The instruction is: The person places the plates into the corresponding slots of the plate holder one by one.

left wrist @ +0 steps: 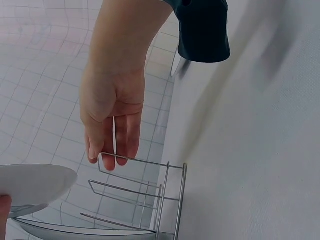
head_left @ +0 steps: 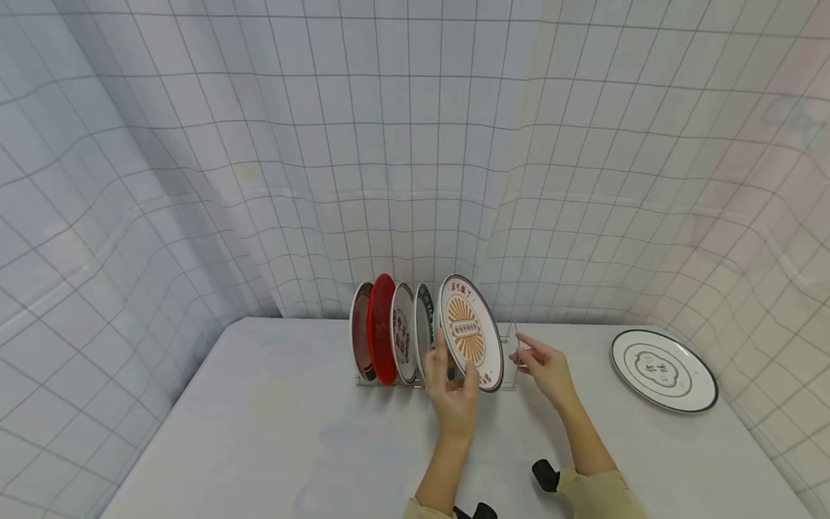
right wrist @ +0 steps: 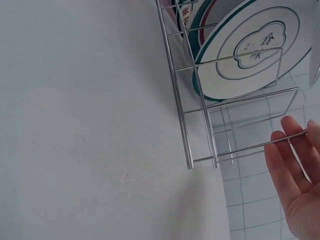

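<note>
My left hand [head_left: 452, 407] grips a white plate [head_left: 468, 331] with an orange sunburst print and a dark rim. It is held tilted at the front of a wire dish rack [left wrist: 181, 200]. In the left wrist view the plate's pale underside [left wrist: 37, 182] shows, with just a fingertip of the left hand. My right hand [head_left: 547, 367] pinches the upright wire loop at the rack's right end between thumb and fingers; the right wrist view shows this hand [right wrist: 302, 190] too. A green-rimmed white plate [right wrist: 250, 52] stands in a slot, with bare slots between it and the right hand.
Further left in the rack stand a red plate [head_left: 382, 328], a dark-red one [head_left: 361, 331] and a white patterned one [head_left: 403, 333]. A black-rimmed white plate [head_left: 664, 371] lies flat on the white table [head_left: 272, 418] at the right. Grid-patterned curtains [head_left: 415, 144] surround the table.
</note>
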Demonstrator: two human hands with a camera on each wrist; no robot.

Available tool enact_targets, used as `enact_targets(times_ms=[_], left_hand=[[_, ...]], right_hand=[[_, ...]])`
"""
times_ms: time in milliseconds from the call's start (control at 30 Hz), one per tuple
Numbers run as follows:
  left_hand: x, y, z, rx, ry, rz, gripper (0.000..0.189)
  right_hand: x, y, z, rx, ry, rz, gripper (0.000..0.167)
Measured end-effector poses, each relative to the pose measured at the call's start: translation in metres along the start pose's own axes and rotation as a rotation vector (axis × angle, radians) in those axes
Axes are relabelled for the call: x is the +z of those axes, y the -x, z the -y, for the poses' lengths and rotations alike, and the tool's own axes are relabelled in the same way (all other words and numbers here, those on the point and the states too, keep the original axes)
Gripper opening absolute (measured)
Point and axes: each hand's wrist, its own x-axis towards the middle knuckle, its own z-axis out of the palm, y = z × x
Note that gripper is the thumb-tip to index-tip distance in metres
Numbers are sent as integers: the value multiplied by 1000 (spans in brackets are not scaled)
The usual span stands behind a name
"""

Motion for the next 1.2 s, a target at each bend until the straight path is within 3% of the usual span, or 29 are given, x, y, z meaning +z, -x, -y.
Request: enact_targets(times_ms=[200,367,867,1200], left_hand=[[0,-3,-6,41,-60,0,69],[3,-1,3,79,-89,-14,62],[9,-2,9,214,-210,-38,64],[14,-2,13,197,-265,-46,61]], right_hand=[[-1,0,1,-3,-5,21,37],[0,-1,-1,-10,-6,18,36],[-3,-1,-2,-23,-15,34,38],[-4,0,-1,-31,-32,56,39]])
